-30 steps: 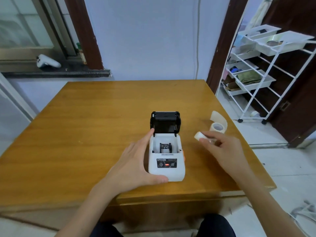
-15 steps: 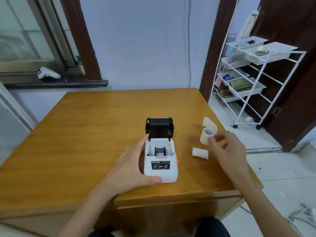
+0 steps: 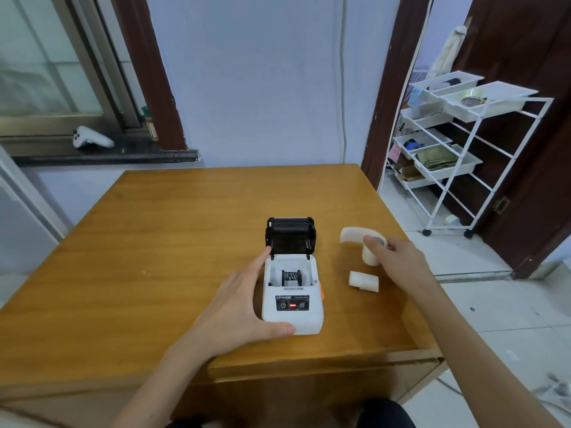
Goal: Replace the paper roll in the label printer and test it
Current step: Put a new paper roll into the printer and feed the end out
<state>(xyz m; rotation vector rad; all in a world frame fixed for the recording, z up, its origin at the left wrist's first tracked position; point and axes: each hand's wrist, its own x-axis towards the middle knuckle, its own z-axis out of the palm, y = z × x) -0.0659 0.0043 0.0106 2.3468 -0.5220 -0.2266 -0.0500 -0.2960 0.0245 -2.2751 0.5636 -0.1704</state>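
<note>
A person's left hand lies open, steadying the open-lidded label printer on the table, while the right hand closes on the upright new roll; its loose tail could unravel or snag when lifted.

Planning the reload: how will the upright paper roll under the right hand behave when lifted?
The upright roll looks small and hollow-cored, so probably light. Its loose tail curls free, so it may flop or unwind further. Laid on its side it would likely roll, like the small roll.
</note>
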